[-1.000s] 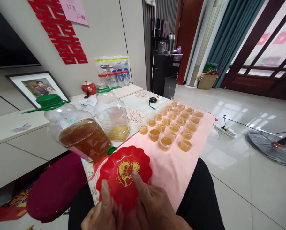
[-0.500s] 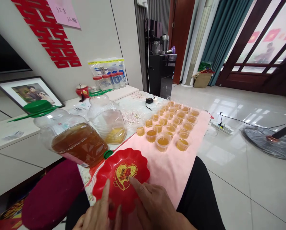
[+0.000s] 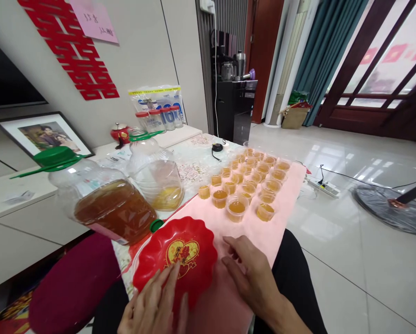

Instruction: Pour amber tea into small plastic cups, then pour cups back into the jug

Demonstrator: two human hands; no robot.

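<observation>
A green-capped jug [image 3: 113, 206] of amber liquid stands at the left of the worktop [image 3: 196, 163]; the red dish [image 3: 176, 254] lies just in front of it; the left hand [image 3: 155, 301] rests open-fingered on the dish; the right hand [image 3: 251, 273] lies flat and released on the pink cloth [image 3: 263, 229] beside the dish; small filled cups [image 3: 244, 183] stand beyond.

low table [image 3: 197, 163] here, pink towel [image 3: 253, 229] down its three o'clock side, amber jug [image 3: 115, 211] at nine, paler jug [image 3: 159, 178] at ten, red plate [image 3: 152, 260] at six.
</observation>
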